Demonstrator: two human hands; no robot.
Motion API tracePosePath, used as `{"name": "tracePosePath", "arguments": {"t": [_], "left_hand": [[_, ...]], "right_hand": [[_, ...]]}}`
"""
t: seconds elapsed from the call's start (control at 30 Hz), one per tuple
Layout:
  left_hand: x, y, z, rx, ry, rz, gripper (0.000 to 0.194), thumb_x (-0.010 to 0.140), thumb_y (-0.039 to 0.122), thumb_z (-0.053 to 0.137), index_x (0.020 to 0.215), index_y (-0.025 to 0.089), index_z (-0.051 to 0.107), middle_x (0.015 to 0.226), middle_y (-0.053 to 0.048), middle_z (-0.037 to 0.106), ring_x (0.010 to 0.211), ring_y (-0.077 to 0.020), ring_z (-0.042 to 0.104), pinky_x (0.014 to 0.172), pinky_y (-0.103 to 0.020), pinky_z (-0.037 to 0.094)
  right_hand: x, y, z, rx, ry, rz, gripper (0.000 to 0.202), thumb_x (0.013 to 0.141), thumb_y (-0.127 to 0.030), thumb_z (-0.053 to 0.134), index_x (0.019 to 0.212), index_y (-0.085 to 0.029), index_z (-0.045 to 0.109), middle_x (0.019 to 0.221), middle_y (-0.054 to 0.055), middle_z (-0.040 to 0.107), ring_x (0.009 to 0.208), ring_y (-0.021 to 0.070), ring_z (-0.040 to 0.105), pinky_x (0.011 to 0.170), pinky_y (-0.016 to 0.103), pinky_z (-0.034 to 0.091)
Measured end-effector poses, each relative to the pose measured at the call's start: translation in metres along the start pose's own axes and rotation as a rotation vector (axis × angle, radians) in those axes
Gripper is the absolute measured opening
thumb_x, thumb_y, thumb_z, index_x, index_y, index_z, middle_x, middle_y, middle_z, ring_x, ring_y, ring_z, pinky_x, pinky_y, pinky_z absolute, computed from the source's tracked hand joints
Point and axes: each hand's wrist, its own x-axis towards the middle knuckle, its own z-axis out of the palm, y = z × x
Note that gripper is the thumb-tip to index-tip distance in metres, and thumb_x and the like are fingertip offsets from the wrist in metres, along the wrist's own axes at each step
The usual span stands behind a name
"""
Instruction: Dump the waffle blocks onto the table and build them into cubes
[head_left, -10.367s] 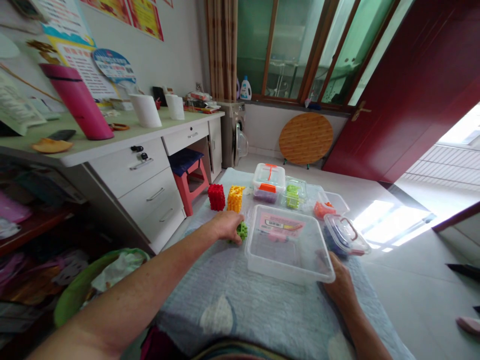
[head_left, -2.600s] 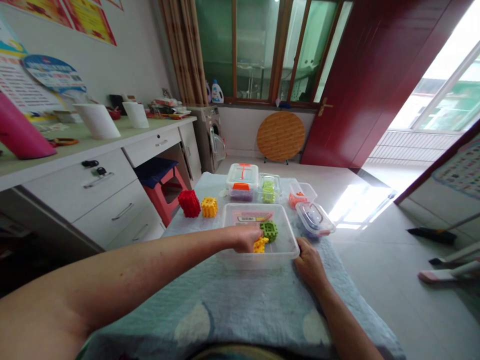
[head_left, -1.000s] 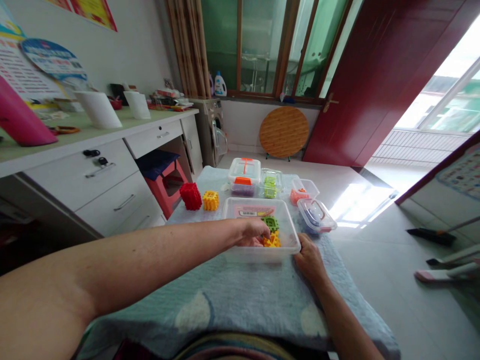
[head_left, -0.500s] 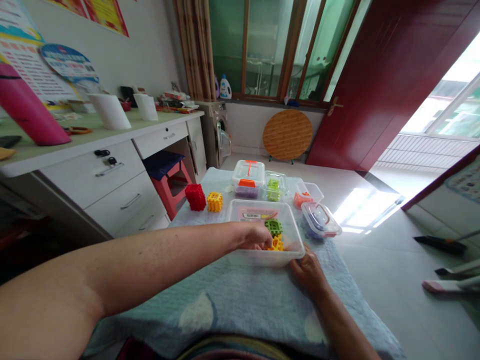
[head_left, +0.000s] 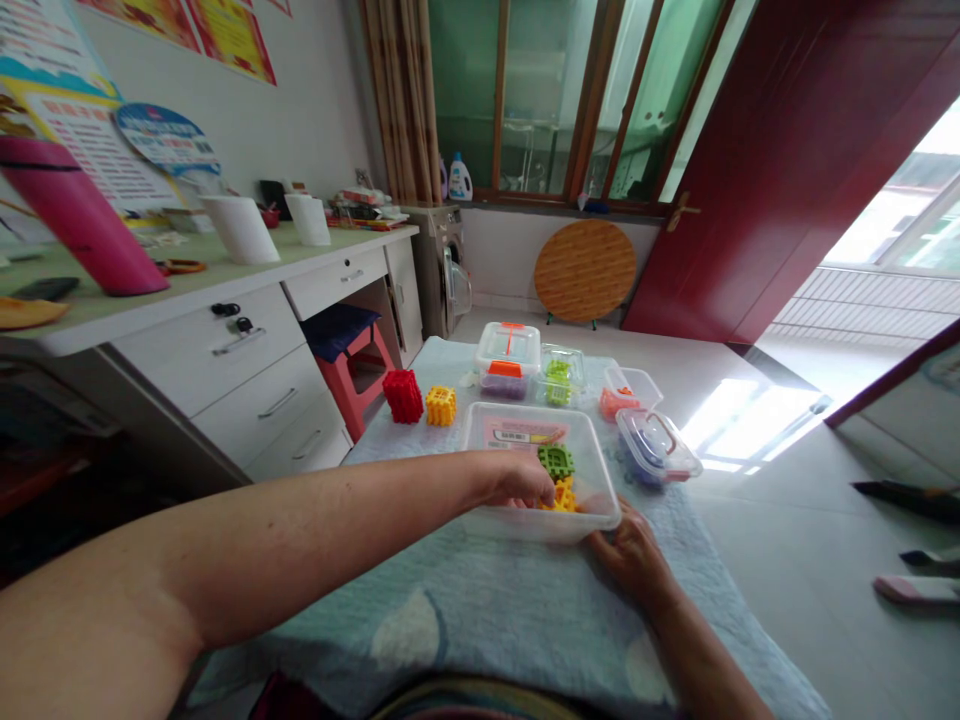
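Note:
My left hand [head_left: 525, 480] reaches into a clear plastic box [head_left: 606, 478], its fingers bent and closed on a yellow plastic building block [head_left: 566, 495]. Part of that block is hidden by the fingers. Touching or close behind it in the box is a green lattice building block [head_left: 555, 461]. My right hand [head_left: 628, 545] grips the box's near right corner from outside, some fingers out of sight against the wall. Left of the box stand a red block cube [head_left: 403, 396] and a smaller yellow block cube [head_left: 441, 406] on the cloth.
Behind the box are a lidded container with orange clips [head_left: 508, 350], a container of light green pieces [head_left: 559, 380] and one with orange pieces [head_left: 628, 395]. A lidded container with purple contents [head_left: 654, 450] stands to the right. A cloth [head_left: 495, 620] covers the table.
The view has shifted slightly, so the whole scene sits a little further right and lower. My left hand stays at the yellow block and my right hand stays on the box corner.

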Motion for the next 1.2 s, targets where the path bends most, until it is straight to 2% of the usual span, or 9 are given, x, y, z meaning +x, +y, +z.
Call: {"name": "tracePosePath", "arguments": {"t": [0.1, 0.2, 0.3, 0.37, 0.47, 0.57, 0.67, 0.87, 1.2], "left_hand": [[-0.015, 0.006, -0.004, 0.090, 0.076, 0.006, 0.021, 0.064, 0.014, 0.060, 0.085, 0.016, 0.062, 0.071, 0.000, 0.059, 0.067, -0.0149, 0.059, 0.055, -0.022, 0.045], [-0.037, 0.012, -0.024, 0.300, 0.212, 0.170, 0.028, 0.066, 0.012, 0.060, 0.094, 0.015, 0.063, 0.081, -0.002, 0.064, 0.075, -0.0170, 0.059, 0.059, -0.024, 0.043], [-0.055, 0.015, -0.064, 0.485, 0.346, 0.334, 0.032, 0.076, 0.014, 0.055, 0.107, 0.013, 0.061, 0.095, -0.006, 0.068, 0.082, -0.0179, 0.061, 0.069, -0.026, 0.045], [-0.059, 0.010, -0.097, 0.568, 0.514, 0.426, 0.041, 0.079, 0.012, 0.049, 0.120, 0.014, 0.054, 0.106, -0.007, 0.068, 0.092, -0.0180, 0.062, 0.081, -0.028, 0.046], [-0.052, -0.008, -0.143, 0.738, 0.681, 0.409, 0.055, 0.079, 0.013, 0.052, 0.133, 0.016, 0.044, 0.128, -0.010, 0.061, 0.110, -0.0206, 0.058, 0.095, -0.030, 0.041], [-0.031, -0.034, -0.166, 0.955, 0.626, 0.174, 0.071, 0.071, 0.018, 0.065, 0.138, 0.015, 0.040, 0.135, -0.015, 0.056, 0.124, -0.0286, 0.050, 0.104, -0.039, 0.036], [-0.009, -0.054, -0.168, 1.085, 0.522, 0.043, 0.082, 0.065, 0.019, 0.073, 0.140, 0.018, 0.040, 0.142, -0.018, 0.049, 0.136, -0.0349, 0.036, 0.111, -0.053, 0.023], [0.018, -0.068, -0.164, 1.157, 0.491, 0.042, 0.108, 0.054, 0.015, 0.082, 0.148, 0.018, 0.028, 0.151, -0.022, 0.036, 0.144, -0.0372, 0.020, 0.114, -0.055, 0.013], [0.035, -0.066, -0.174, 1.162, 0.398, -0.103, 0.095, 0.052, 0.011, 0.079, 0.139, 0.018, 0.043, 0.123, -0.018, 0.065, 0.115, -0.0340, 0.058, 0.105, -0.045, 0.031]], "right_hand": [[0.000, 0.002, 0.000, 0.010, 0.002, 0.009, 0.026, 0.088, -0.028, 0.050, 0.066, -0.020, 0.062, 0.069, 0.004, 0.063, 0.079, 0.0207, 0.062, 0.076, 0.030, 0.049], [0.000, 0.003, 0.000, 0.016, 0.025, 0.025, 0.024, 0.086, -0.027, 0.049, 0.069, -0.019, 0.064, 0.074, 0.005, 0.065, 0.079, 0.0207, 0.063, 0.076, 0.030, 0.049], [0.002, 0.004, -0.002, 0.037, 0.067, 0.066, 0.021, 0.084, -0.027, 0.050, 0.078, -0.018, 0.067, 0.083, 0.007, 0.068, 0.080, 0.0205, 0.064, 0.075, 0.030, 0.049], [0.002, 0.003, -0.002, 0.043, 0.087, 0.096, 0.021, 0.083, -0.027, 0.050, 0.077, -0.018, 0.067, 0.083, 0.007, 0.069, 0.078, 0.0203, 0.064, 0.073, 0.029, 0.049], [0.003, 0.003, -0.001, 0.045, 0.090, 0.128, 0.021, 0.081, -0.027, 0.049, 0.073, -0.018, 0.066, 0.079, 0.006, 0.069, 0.074, 0.0199, 0.063, 0.070, 0.029, 0.048], [0.003, 0.004, 0.000, 0.049, 0.087, 0.145, 0.021, 0.080, -0.027, 0.049, 0.072, -0.018, 0.066, 0.076, 0.005, 0.068, 0.072, 0.0193, 0.062, 0.069, 0.029, 0.048], [0.003, 0.005, 0.000, 0.051, 0.090, 0.153, 0.021, 0.079, -0.027, 0.049, 0.069, -0.019, 0.065, 0.075, 0.005, 0.067, 0.070, 0.0187, 0.061, 0.068, 0.028, 0.048], [0.005, 0.003, 0.000, 0.071, 0.082, 0.159, 0.019, 0.079, -0.025, 0.048, 0.070, -0.019, 0.064, 0.075, 0.005, 0.065, 0.072, 0.0191, 0.062, 0.068, 0.028, 0.048], [0.006, 0.001, 0.000, 0.064, 0.091, 0.168, 0.018, 0.078, -0.025, 0.049, 0.070, -0.019, 0.064, 0.075, 0.005, 0.067, 0.070, 0.0190, 0.062, 0.067, 0.028, 0.048]]}}
